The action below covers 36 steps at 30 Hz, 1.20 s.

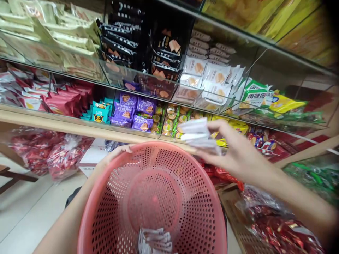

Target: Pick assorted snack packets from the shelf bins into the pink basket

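Note:
My left hand grips the far left rim of a round pink plastic basket with holes in its wall. A small stack of whitish snack packets lies in the basket, at its near side. Above the basket's right rim, my right hand is closed on several white snack packets, held between thumb and fingers and blurred by motion. Beyond it, similar white packets with a biscuit-like picture stand stacked in a shelf compartment.
Glass-fronted shelves hold black packets, cream packets, purple packets, teal packets and a green-and-white packet. Bags of red-wrapped goods stand below left, more red packets at lower right. A wooden shelf edge runs across.

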{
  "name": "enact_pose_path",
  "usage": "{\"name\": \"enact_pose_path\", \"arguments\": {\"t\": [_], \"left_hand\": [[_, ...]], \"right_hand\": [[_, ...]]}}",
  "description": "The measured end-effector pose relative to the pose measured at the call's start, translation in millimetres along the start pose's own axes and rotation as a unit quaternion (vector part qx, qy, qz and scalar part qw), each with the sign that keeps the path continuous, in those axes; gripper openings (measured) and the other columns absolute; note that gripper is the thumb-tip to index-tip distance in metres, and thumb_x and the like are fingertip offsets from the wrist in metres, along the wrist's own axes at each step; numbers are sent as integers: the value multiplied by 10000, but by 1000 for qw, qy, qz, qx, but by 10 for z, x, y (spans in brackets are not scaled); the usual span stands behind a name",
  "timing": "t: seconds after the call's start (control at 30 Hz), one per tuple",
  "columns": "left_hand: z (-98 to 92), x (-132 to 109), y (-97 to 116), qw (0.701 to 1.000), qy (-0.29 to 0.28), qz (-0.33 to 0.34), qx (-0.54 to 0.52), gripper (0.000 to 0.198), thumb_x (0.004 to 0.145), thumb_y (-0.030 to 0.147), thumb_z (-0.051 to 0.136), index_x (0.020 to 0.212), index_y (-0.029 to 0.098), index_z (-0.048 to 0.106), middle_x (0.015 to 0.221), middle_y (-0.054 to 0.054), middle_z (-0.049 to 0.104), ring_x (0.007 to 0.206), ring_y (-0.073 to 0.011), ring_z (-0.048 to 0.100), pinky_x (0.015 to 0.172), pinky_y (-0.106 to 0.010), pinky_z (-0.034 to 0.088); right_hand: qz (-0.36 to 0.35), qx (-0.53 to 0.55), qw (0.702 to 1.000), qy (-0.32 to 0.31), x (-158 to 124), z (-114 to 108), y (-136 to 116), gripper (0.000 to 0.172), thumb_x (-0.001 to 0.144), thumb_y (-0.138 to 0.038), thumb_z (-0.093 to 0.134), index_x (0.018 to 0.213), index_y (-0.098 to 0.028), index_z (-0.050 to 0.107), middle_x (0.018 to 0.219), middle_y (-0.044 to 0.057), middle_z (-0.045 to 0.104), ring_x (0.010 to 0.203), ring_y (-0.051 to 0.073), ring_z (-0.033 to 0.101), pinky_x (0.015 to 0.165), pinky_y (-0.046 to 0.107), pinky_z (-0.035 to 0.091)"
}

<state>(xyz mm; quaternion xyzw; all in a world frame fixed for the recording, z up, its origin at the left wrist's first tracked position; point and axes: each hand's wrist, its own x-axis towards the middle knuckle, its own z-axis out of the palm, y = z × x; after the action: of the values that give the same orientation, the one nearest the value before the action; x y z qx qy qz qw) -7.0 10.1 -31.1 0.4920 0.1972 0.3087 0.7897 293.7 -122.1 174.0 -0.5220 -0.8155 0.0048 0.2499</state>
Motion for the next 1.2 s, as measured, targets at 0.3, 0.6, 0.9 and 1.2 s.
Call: {"name": "enact_pose_path", "arguments": {"t": [0.3, 0.6, 0.9, 1.2], "left_hand": [[92, 98, 86, 988, 26, -108, -108, 629, 647, 157, 499, 1276, 142, 507, 970, -81, 709, 825, -247, 655, 752, -332, 501], [-25, 198, 28, 985, 6, -110, -133, 633, 682, 143, 466, 1314, 117, 477, 1021, -111, 703, 872, -254, 650, 867, -369, 466], [-94, 201, -17, 983, -8, -134, -126, 643, 676, 191, 480, 1313, 102, 474, 1030, -128, 697, 891, -275, 649, 865, -389, 466], [-32, 182, 42, 971, 23, -175, -162, 660, 656, 198, 499, 1305, 82, 475, 953, -117, 714, 906, -312, 643, 834, -412, 481]], "right_hand": [[203, 255, 864, -383, -700, 637, -305, 352, 670, -268, 657, 985, -205, 512, 936, -3, 588, 831, 152, 529, 729, 270, 419], [205, 249, 804, -500, -1009, 778, -524, 420, 641, -347, 703, 1021, -219, 577, 1045, 31, 612, 898, 184, 555, 754, 269, 412], [146, 232, 808, -521, -929, 863, -577, 454, 661, -383, 675, 1079, -223, 601, 1093, 65, 625, 970, 226, 565, 841, 311, 417], [64, 233, 800, -549, -925, 994, -550, 359, 750, -384, 632, 1065, -211, 630, 1085, 79, 628, 1025, 238, 557, 892, 341, 441]]}}
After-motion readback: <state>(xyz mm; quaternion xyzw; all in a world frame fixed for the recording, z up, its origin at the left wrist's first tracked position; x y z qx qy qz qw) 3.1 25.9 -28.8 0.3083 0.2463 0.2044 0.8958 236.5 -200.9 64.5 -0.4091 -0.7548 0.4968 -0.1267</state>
